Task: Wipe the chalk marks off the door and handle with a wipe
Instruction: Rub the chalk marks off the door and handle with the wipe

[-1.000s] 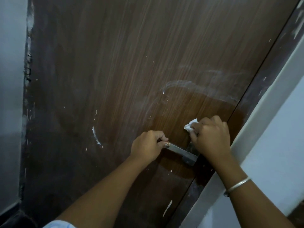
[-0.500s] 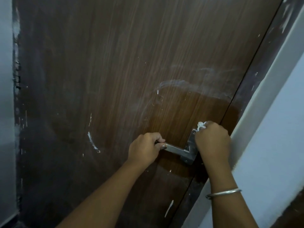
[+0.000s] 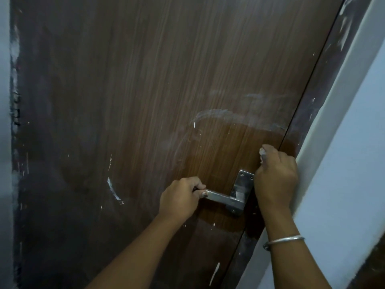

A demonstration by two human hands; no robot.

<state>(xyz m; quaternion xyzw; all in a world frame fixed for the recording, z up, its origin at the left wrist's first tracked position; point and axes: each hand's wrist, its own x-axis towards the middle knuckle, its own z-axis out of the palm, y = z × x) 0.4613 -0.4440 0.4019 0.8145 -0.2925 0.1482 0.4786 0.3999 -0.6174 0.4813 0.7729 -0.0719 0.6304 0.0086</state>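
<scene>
A: What is held nearest?
B: The handle [image 3: 218, 196] is gripped at its free end by the left hand [image 3: 180, 198]; the wipe [image 3: 263, 152] is bunched inside the curled right hand [image 3: 275, 180], at the door [image 3: 145, 80] edge above it.
A: What might be spoiled?
B: The handle could be pressed down and the door swung; farther up, the chalk haze [image 3: 218, 114] may merely be smeared.

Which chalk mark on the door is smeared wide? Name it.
The hazy arc above the handle; the curved stroke left of it and the streak below are thin, sharp lines.
</scene>
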